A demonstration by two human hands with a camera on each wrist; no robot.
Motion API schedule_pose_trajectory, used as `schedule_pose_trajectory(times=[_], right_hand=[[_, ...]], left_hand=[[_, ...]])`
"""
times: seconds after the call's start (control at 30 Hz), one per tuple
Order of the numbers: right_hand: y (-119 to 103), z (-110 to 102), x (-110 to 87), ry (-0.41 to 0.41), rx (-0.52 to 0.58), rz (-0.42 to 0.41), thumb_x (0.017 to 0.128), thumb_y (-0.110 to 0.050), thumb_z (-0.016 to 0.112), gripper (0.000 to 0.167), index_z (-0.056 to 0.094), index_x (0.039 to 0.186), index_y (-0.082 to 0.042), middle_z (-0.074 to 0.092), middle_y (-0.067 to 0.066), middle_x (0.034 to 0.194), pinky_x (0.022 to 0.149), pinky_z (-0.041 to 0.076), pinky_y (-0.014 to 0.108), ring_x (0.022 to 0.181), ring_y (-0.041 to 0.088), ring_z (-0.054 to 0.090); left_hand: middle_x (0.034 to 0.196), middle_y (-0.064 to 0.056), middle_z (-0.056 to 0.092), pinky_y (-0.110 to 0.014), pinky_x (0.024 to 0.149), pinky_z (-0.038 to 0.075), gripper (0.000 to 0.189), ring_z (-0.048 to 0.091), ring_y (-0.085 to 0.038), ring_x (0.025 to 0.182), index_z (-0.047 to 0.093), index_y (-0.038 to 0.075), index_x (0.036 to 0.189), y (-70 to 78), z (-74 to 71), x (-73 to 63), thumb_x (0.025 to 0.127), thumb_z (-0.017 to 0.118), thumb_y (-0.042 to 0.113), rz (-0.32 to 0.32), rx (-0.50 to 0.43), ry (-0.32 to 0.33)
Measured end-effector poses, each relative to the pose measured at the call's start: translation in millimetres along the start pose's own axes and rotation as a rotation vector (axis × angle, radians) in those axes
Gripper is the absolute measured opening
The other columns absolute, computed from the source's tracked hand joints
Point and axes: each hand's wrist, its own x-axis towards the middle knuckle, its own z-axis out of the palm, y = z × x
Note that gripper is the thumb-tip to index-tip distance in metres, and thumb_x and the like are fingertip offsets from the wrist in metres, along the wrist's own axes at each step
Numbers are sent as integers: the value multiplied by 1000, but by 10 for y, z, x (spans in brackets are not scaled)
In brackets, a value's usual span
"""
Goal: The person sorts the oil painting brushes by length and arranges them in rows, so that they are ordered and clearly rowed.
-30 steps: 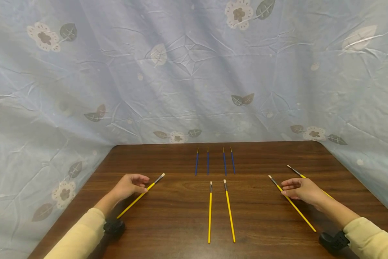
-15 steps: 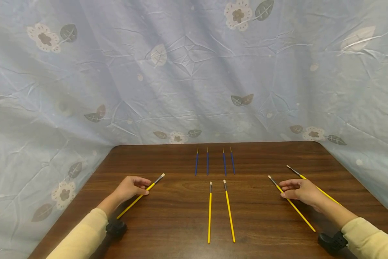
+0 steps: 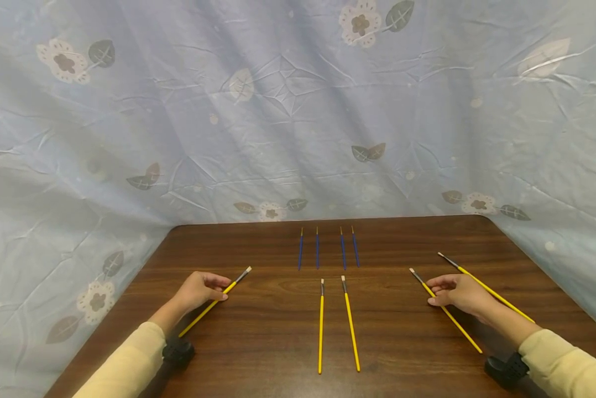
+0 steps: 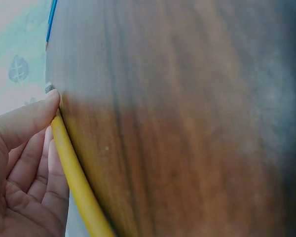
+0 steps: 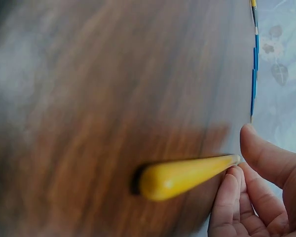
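My left hand (image 3: 200,290) straddles a yellow-handled flat paintbrush (image 3: 205,315) lying slanted on the brown table (image 3: 258,342). In the left wrist view the thumb overlaps the brush handle (image 4: 76,173), with the fingertips beyond it and a gap to the thumb. My right hand (image 3: 462,296) stands over another yellow paintbrush (image 3: 459,326), which passes between its thumb and fingers. In the right wrist view the thumb is apart from that handle (image 5: 187,177), and fingertips are right at its far part. Both brush heads point away from me.
Two yellow paintbrushes (image 3: 321,331) (image 3: 351,331) lie side by side mid-table. Behind them is a row of several thin blue brushes (image 3: 317,251). One more yellow paintbrush (image 3: 497,296) lies beyond my right hand. A floral curtain (image 3: 288,110) hangs along the table's back edge.
My left thumb has shifted slightly toward me across the brush. The right hand has barely moved, and the brushes stay where they were; the head view has drifted a little.
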Motion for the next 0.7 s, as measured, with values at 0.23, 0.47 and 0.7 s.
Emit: schedule_pose_trajectory(times=[0.23,0.47,0.7], right_hand=[[0,25,7,15,20,-17,78,-11,82,54,59,119,14,64,16,108,73,57,28,96,24,60],[12,46,-4,37,47,-22,78,-3,81,49,59,117,17,64,18,105,72,58,28,93,23,61],[-10,48,-11,40,71,-35,79,2,78,46,57,116,19,64,20,104,72,58,28,91,22,61]], left_hand=[[102,-11,71,-25,70,54,34,61,-17,84,72,-3,107,-11,3,8,75,82,3,1,5,8],[99,-9,71,-25,69,54,30,62,-16,84,73,-1,105,-7,8,18,76,81,3,15,32,17],[99,-11,72,-26,69,56,29,64,-17,84,73,-3,105,23,14,-11,77,80,1,6,20,25]])
